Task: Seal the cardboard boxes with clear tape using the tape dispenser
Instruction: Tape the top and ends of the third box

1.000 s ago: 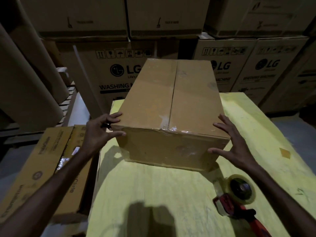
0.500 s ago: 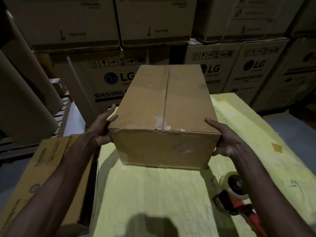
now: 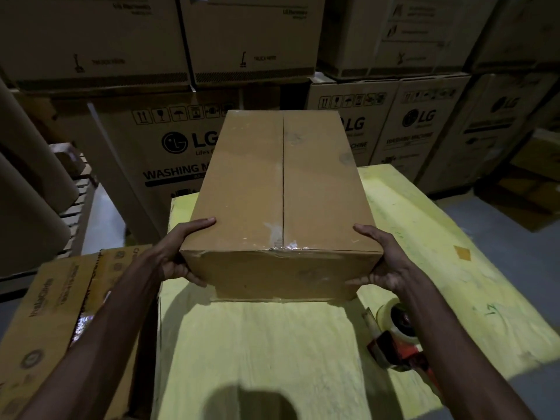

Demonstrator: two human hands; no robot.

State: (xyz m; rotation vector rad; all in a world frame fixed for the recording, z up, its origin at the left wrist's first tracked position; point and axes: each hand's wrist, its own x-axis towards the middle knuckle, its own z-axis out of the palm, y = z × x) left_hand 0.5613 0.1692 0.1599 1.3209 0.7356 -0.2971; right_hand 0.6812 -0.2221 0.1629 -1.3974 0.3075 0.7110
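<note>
Box [image 3: 281, 189] on tabletop [image 3: 242, 344], long axis running away from person. Left hand [image 3: 178, 259], right hand [image 3: 385, 265]: fingers clamped on near corners. Tape dispenser [image 3: 394, 344] lies nearer right hand.

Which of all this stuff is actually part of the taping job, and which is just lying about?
In the job:
box, gripped at its near corners by the left hand and right hand
tape dispenser, lying on the table

Lying about:
LG cartons stacked behind
printed cartons at left
cardboard rolls
</note>
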